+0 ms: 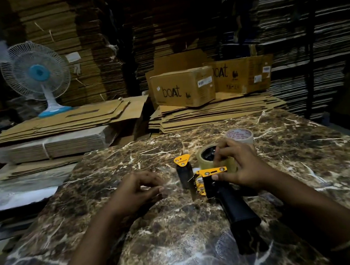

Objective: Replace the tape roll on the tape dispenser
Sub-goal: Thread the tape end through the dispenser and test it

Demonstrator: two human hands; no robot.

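Observation:
A tape dispenser (210, 178) with yellow plates and a black handle (238, 210) lies on the marble table (183, 241). A tan tape roll (203, 158) sits on its hub at the far end. My right hand (237, 166) grips the roll and the dispenser frame, thumb near the yellow plate. My left hand (139, 189) rests on the table left of the dispenser, its fingers pinched together; a clear tape end may lie between them, but I cannot tell. Behind my right hand lies a second roll (239, 135), whitish with red print.
Flat cardboard stacks (211, 112) and two "boat" boxes (184, 89) stand beyond the table's far edge. A blue and white fan (38, 76) stands on cardboard at the back left. Papers and bundles lie along the table's left side.

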